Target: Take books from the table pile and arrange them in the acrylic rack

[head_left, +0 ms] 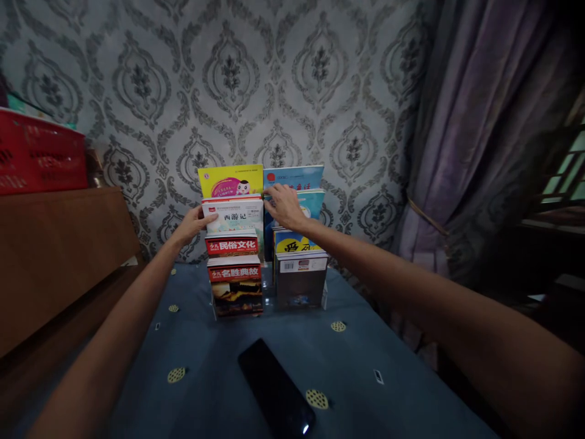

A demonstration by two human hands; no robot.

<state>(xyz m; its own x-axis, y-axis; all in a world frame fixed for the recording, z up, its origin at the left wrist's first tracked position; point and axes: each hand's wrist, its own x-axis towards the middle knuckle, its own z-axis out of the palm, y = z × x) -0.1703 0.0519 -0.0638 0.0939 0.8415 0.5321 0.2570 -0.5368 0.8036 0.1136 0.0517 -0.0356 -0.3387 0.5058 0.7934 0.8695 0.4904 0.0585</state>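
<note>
A tiered stand of books (256, 244) rests against the wall at the far end of the blue table (365, 390). My left hand (194, 224) grips the left edge of a white-covered book (235, 214) in the left column, thumb on its front. My right hand (284, 206) holds the same book's upper right corner, fingers curled over its top edge. Behind it stands a yellow book (231, 180); below it sit two red-titled books (232, 245). The right column holds blue books (295, 178), a yellow-and-black one (295, 244) and a grey one (301, 280).
A black phone (275, 387) lies face up on the blue cloth near me. A wooden cabinet (59, 256) with a red box (41, 152) on top stands at left. A purple curtain (479, 140) hangs at right, beside a window.
</note>
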